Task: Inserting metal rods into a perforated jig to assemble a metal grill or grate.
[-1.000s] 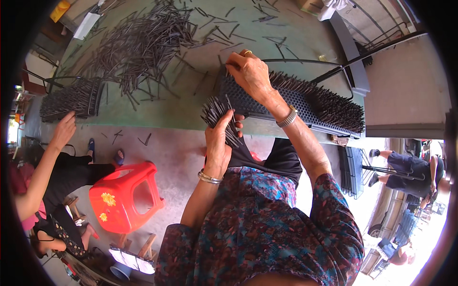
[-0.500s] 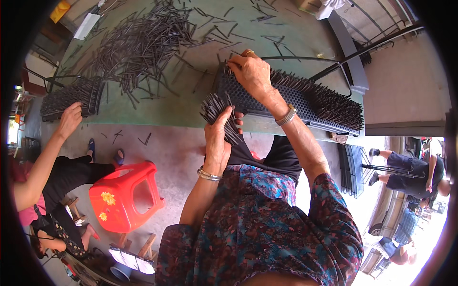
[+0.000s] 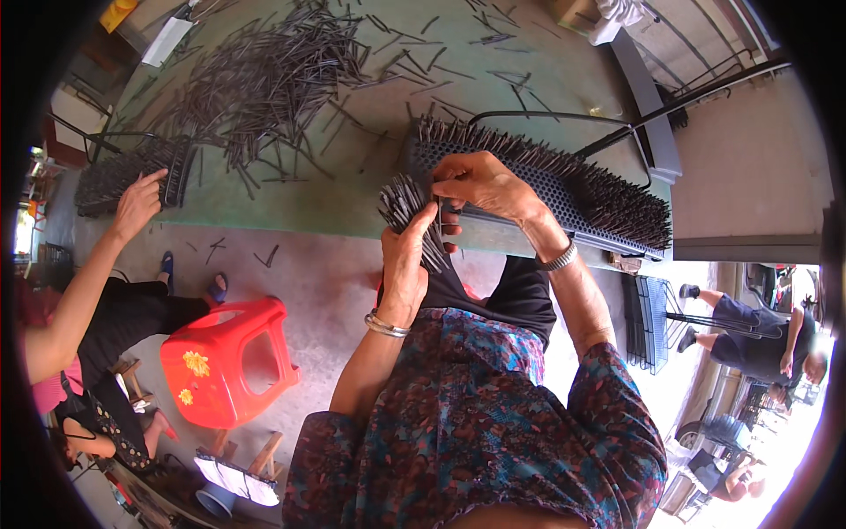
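Observation:
My left hand (image 3: 407,256) is closed round a bundle of thin dark sticks (image 3: 404,201), held upright at the table's near edge. At the bundle's right side, the fingertips of my right hand (image 3: 487,187) pinch together on what looks like one dark stick, mostly hidden by the fingers. Beyond both hands lies a long black perforated rack (image 3: 537,183) on the green table (image 3: 291,196). Dark sticks (image 3: 626,207) stand densely in its right end and in a band along its far edge. Rows of bare holes show along its near left part.
A large heap of loose sticks (image 3: 273,84) covers the table's far left, with more scattered around. Another person's hand (image 3: 139,204) works at a second rack (image 3: 110,181). A red plastic stool (image 3: 231,357) stands at the left. Black metal bars (image 3: 608,134) rise behind my rack.
My right hand has come back from the rack's far left edge to the bundle in my left hand. The other person's hand has shifted slightly right and lower.

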Motion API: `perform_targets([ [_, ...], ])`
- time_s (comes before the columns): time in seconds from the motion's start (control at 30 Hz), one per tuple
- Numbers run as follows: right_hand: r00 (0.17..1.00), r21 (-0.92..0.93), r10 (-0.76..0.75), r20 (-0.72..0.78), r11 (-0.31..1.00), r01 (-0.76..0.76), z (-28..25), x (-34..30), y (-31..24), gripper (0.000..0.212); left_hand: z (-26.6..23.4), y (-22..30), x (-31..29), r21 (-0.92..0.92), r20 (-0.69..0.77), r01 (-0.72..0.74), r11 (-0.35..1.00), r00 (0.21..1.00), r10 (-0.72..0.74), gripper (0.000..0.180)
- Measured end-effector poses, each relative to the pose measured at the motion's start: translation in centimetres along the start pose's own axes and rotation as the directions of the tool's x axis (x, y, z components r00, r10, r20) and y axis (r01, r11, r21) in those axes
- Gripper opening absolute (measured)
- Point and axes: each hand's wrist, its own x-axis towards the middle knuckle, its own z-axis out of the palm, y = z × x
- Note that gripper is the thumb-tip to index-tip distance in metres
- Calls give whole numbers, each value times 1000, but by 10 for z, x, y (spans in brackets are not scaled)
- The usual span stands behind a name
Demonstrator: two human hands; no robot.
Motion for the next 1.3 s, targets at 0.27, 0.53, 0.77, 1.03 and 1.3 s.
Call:
perform_targets([
  [0.27,997,177,48,53,983,-56,-5,-3,-4,17,-8,-6,4,57,28,54,997,998,-55,26],
  [0.53,827,-101,-237,-510,971,217,-18,7,-17,14,-11,-13,10,-159,6,121,980,993,-121,25],
  [0.77,686,-333,-392,-613,916,226,-6,33,2,12,-8,-18,8,-242,11,142,960,990,-144,24],
  [1.03,758,-346,-362,-543,919,191,-16,29,-6,11,-11,-11,9,-122,21,85,989,996,-83,20],
  [1.3,799,-475,-457,-390,844,250,-27,41,5,11,-4,-5,7,-145,29,70,987,997,-67,17],
])
